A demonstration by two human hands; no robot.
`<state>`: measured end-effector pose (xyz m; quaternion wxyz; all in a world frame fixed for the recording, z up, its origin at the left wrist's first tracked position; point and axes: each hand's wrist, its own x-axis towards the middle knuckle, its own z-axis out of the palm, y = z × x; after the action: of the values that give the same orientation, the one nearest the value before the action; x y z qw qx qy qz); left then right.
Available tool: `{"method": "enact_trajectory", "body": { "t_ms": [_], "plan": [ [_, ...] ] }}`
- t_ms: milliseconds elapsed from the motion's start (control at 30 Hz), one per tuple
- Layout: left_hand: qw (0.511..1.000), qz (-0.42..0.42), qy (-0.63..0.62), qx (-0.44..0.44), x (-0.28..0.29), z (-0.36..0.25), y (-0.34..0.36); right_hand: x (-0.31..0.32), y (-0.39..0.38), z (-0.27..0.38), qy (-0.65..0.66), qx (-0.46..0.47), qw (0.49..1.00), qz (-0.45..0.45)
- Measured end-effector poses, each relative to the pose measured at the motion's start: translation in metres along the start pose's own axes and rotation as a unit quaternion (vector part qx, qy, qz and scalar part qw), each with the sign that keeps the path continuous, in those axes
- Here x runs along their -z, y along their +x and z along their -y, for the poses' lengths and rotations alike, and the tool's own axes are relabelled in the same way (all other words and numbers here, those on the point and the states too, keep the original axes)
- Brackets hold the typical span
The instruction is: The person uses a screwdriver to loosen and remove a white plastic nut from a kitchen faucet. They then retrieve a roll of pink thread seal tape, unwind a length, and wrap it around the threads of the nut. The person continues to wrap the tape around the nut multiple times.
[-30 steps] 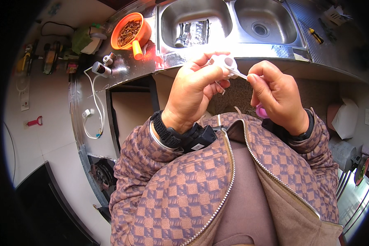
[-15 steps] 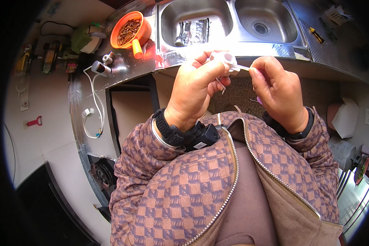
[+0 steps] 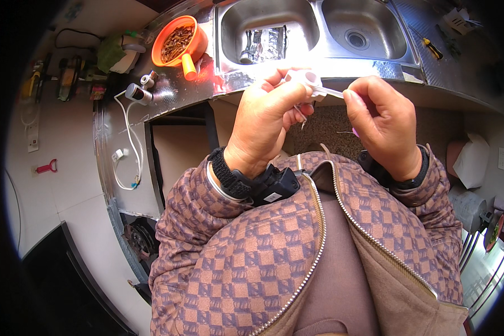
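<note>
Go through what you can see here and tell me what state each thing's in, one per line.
White plastic piece: held, round opening showing
White strip: straight, between the piece and the right hand
Left hand: closed on the piece
Right hand: pinching the strip
Orange pot: uncovered, holding brown pieces
Jacket: unzipped
White cable: loosely looped
</note>
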<state>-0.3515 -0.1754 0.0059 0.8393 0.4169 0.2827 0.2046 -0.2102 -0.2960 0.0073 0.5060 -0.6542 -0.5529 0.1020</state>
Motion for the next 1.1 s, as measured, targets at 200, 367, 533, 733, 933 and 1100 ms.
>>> {"method": "enact_trajectory", "body": {
  "t_ms": [200,367,533,733,933,1100],
  "plan": [
    [1.0,-0.007,0.001,-0.013,-0.001,0.001,-0.001,-0.001,0.0,0.002,-0.025,-0.022,0.999,0.018],
    [1.0,-0.007,0.013,-0.017,-0.003,0.002,-0.004,-0.002,0.0,-0.001,-0.049,0.006,0.999,0.018],
    [1.0,-0.003,0.019,-0.017,-0.005,0.003,-0.005,0.0,0.001,-0.004,-0.106,0.037,0.993,0.02],
    [1.0,0.011,0.014,0.001,-0.007,0.005,-0.004,0.0,0.002,-0.006,-0.149,0.078,0.986,0.014],
    [0.996,0.084,-0.018,0.036,-0.007,0.004,0.001,0.006,0.0,-0.006,-0.136,0.078,0.987,0.036],
    [0.991,0.087,-0.043,0.096,-0.003,0.003,0.003,0.01,-0.003,-0.006,-0.122,0.088,0.988,0.042]
  ]
}}
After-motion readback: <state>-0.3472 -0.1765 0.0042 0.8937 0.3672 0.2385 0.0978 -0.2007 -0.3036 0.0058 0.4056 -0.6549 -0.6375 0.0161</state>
